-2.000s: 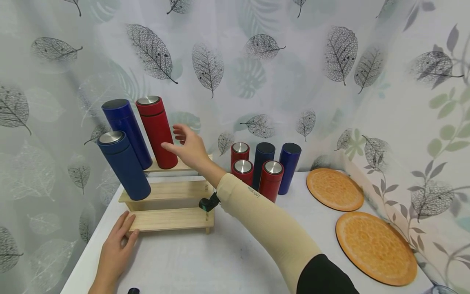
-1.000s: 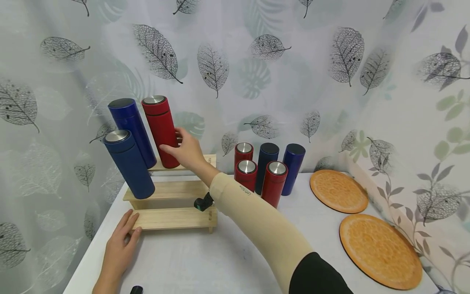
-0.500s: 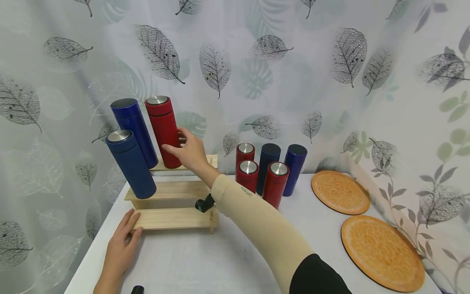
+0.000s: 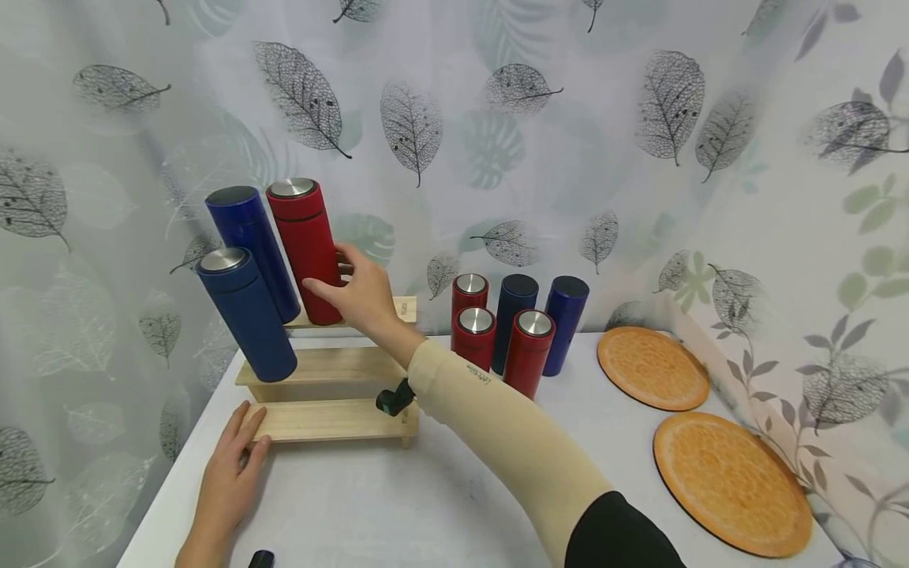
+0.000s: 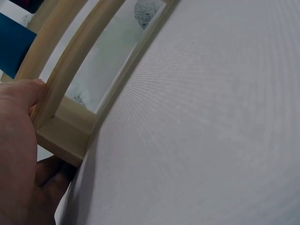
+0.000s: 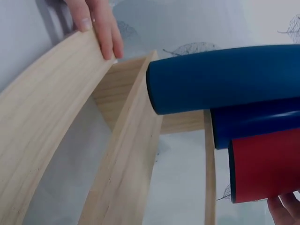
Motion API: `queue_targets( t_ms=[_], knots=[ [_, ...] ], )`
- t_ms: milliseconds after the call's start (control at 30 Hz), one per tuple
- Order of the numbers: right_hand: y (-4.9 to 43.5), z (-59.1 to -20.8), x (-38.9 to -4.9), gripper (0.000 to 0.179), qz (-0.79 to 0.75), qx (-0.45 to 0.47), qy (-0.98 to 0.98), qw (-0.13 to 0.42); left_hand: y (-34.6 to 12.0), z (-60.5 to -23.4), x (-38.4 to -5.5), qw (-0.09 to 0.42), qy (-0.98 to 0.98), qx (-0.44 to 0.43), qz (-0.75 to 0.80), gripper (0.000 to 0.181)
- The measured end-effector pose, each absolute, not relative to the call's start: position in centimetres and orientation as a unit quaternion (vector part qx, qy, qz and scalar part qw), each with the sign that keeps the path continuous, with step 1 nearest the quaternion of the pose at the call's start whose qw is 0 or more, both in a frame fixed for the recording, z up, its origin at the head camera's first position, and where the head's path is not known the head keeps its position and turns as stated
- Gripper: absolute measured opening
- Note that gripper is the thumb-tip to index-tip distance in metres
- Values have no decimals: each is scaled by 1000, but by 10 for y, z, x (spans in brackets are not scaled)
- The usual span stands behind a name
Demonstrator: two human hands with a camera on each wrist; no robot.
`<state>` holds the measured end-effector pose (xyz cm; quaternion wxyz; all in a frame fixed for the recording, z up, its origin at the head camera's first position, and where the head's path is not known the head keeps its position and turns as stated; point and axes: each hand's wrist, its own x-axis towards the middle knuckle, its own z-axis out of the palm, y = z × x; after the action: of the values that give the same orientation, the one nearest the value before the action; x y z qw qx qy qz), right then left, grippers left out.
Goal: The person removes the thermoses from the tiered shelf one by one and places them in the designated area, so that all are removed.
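A red thermos flask (image 4: 308, 252) with a steel lid stands over the top step of a three-step wooden rack (image 4: 341, 367). My right hand (image 4: 362, 293) grips its lower body from the right, thumb in front and fingers behind. In the right wrist view, the red flask's base shows a little off the top step's edge. To its left on the top step is a blue-violet flask (image 4: 254, 248); a navy flask (image 4: 247, 315) stands on the middle step. My left hand (image 4: 227, 481) holds the lowest step's left end, thumb (image 5: 35, 89) on top and fingers around the side.
Several more flasks (image 4: 523, 355), red, navy and violet, stand on the white table (image 4: 398, 513) right of the rack. Two round, orange-brown mats (image 4: 731, 483) lie at the right. A leaf-print curtain (image 4: 454, 158) hangs behind. A small black object (image 4: 261, 559) is at the bottom edge.
My right hand, earlier apart from the red flask, has closed round it. Since then the flask has shifted slightly left toward the violet one. My left hand has stayed on the rack.
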<state>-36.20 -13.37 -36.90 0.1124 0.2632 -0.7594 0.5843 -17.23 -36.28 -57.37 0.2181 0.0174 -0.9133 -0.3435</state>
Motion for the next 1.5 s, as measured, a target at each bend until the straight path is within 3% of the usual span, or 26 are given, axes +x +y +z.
queue_targets(
  t_ms=[1500],
  knots=[
    [-61, -374, -289, 54, 633, 323, -701, 58, -363, -575, -175, 205, -916, 30, -343, 51]
  ],
)
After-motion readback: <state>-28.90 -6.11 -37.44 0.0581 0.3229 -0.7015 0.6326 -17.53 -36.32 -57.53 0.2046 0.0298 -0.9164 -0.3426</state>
